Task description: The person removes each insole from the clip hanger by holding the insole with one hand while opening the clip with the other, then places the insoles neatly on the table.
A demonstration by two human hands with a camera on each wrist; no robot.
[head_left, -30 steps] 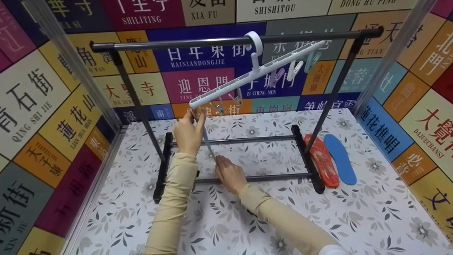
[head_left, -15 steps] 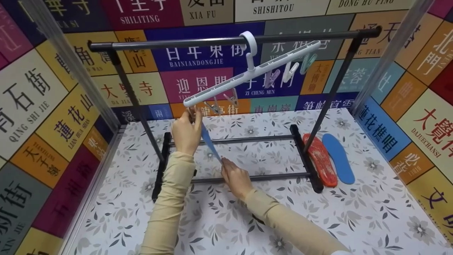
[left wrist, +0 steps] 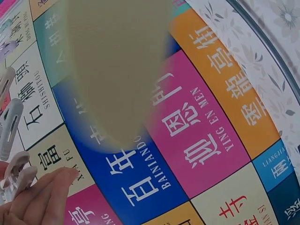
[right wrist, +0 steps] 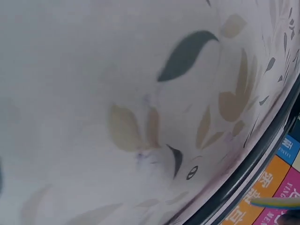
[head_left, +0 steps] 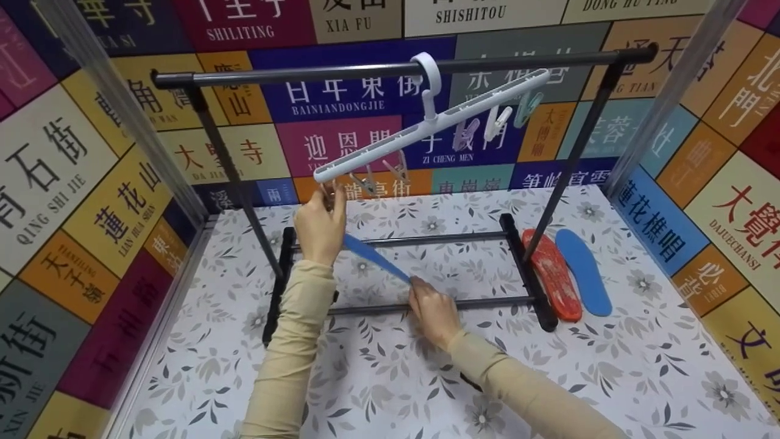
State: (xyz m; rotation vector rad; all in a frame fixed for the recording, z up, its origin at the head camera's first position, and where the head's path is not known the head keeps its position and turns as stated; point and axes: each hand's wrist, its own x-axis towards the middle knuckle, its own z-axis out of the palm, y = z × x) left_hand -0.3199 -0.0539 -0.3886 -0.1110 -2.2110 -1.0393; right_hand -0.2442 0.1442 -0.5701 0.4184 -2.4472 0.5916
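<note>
A white clip hanger hangs by its hook from the rack's top bar, tilted with its left end low. My left hand is at that low end, its fingers pinching a pale clothespin there, as the left wrist view shows. My right hand grips the lower end of a blue insole, which slants up to the left, seen nearly edge-on. The insole's upper end lies beside my left wrist, below the hanger. In the right wrist view, only a thin edge of the insole shows at lower right.
A dark metal rack stands on the floral-patterned surface. Right of its base lie a red patterned insole and a second blue insole. Several more clothespins, including a green one, hang from the hanger. Sign-printed walls enclose the surface.
My right hand has moved right and slightly down, and the blue insole has come away from the hanger's end into a flatter slant. The hanger's low end and my left hand have shifted slightly left.
</note>
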